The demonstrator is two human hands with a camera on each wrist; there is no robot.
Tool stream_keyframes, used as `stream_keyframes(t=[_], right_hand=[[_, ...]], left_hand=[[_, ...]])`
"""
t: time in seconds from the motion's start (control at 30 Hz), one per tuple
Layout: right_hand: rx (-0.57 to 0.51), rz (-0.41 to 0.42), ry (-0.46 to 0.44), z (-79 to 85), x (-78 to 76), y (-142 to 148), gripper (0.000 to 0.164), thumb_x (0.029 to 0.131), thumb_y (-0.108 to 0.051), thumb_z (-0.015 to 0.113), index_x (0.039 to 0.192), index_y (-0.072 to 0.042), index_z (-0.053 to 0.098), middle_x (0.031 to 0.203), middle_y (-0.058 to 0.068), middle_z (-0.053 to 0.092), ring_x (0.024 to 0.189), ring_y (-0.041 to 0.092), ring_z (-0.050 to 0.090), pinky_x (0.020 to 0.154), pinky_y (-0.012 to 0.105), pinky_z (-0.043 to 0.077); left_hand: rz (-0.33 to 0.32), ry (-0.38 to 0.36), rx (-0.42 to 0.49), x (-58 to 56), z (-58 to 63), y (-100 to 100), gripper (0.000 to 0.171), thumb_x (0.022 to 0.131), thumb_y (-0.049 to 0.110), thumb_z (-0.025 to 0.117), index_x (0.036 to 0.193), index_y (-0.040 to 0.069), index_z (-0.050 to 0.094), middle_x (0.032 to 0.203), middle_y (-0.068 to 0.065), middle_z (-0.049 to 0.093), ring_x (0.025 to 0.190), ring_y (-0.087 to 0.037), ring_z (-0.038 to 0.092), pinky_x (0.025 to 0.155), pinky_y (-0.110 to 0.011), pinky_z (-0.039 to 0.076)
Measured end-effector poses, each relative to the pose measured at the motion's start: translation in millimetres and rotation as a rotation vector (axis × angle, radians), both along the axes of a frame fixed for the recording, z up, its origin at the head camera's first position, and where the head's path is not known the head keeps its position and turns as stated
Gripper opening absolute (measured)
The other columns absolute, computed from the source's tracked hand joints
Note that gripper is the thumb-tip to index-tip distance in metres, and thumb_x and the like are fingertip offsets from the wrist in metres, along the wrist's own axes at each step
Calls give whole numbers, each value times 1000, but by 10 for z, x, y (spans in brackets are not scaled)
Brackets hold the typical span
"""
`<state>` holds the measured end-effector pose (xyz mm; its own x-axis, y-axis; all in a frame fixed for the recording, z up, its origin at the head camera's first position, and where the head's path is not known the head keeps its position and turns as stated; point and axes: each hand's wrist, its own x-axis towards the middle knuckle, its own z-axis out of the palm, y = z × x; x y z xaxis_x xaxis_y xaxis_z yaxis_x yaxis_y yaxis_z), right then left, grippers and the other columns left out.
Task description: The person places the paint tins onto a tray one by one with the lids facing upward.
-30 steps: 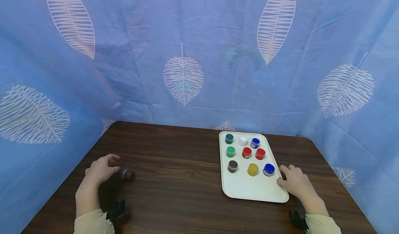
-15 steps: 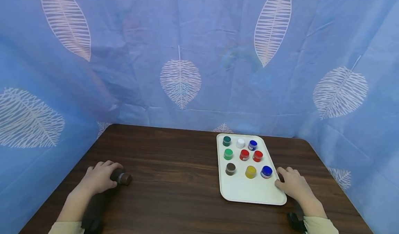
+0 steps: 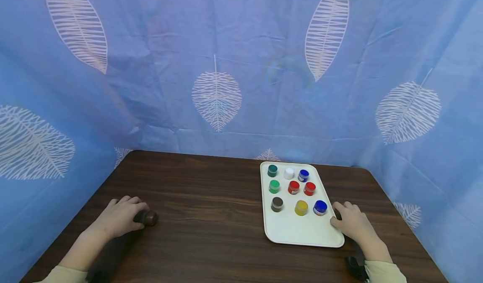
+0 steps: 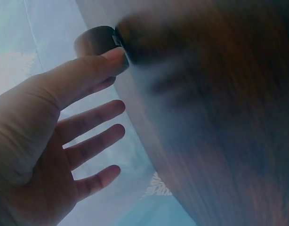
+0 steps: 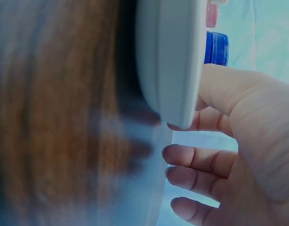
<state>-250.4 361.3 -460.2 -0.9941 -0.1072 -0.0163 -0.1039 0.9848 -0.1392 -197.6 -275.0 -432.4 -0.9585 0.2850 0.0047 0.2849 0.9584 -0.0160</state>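
Note:
My left hand (image 3: 121, 218) is at the left of the table, pinching a small brown-capped paint jar (image 3: 151, 219) between thumb and index finger. In the left wrist view the thumb lies across the dark jar (image 4: 93, 41), and the other three fingers reach out apart from it. My right hand (image 3: 354, 223) grips the right rim of a white tray (image 3: 298, 234). The right wrist view has the thumb over the tray's rim (image 5: 175, 61) and the index fingertip at its outer edge. The remaining fingers extend free below.
Several paint jars stand in rows on the tray, among them a yellow jar (image 3: 301, 208), a blue jar (image 3: 320, 207) and a brown jar (image 3: 277, 204). The dark wood table (image 3: 203, 199) ends at a blue leaf-printed curtain (image 3: 170, 86).
My left hand has come down around the brown-capped jar and now pinches it. My right hand stays at the tray's rim. The head view has shifted slightly.

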Motion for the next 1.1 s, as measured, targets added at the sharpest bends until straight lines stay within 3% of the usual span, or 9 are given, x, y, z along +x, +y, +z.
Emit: stream_keyframes(t=[0.37, 0.57, 0.73, 0.87, 1.1], right_hand=[[6, -15, 10, 12, 1, 38, 34, 83, -23, 65, 109, -2, 61, 96, 21, 59, 86, 37, 54, 71, 59, 45], [-6, -6, 15, 17, 7, 29, 34, 83, -23, 64, 110, -2, 61, 95, 19, 59, 84, 35, 53, 69, 56, 45], [0, -5, 15, 1, 11, 11, 33, 83, -23, 64, 109, -2, 61, 93, 17, 59, 83, 34, 53, 67, 54, 45], [-2, -4, 22, -9, 10, -11, 33, 83, -22, 64, 109, -3, 61, 94, 18, 59, 83, 34, 53, 68, 55, 45], [0, -13, 22, -6, 20, -26, 32, 83, -22, 64, 108, -3, 61, 94, 19, 59, 83, 34, 53, 70, 56, 45]], left_hand=[[-93, 113, -13, -30, 55, 96, 37, 72, 40, 82, 101, 23, 67, 99, 4, 65, 96, -27, 62, 77, -56, 47], [-93, 153, 16, -39, 37, 213, 36, 76, 41, 80, 104, 23, 66, 101, 5, 65, 93, -22, 62, 77, -53, 47], [-127, 203, 32, -76, 5, 363, 34, 79, 43, 76, 104, 22, 66, 99, 5, 64, 89, -19, 61, 76, -51, 47], [-165, 275, 31, -121, -12, 505, 28, 80, 45, 73, 95, 23, 63, 89, 10, 59, 81, -13, 55, 74, -46, 46], [-254, 398, 28, -225, 8, 784, 29, 79, 47, 70, 91, 23, 62, 86, 9, 58, 75, -11, 49, 68, -35, 37]])
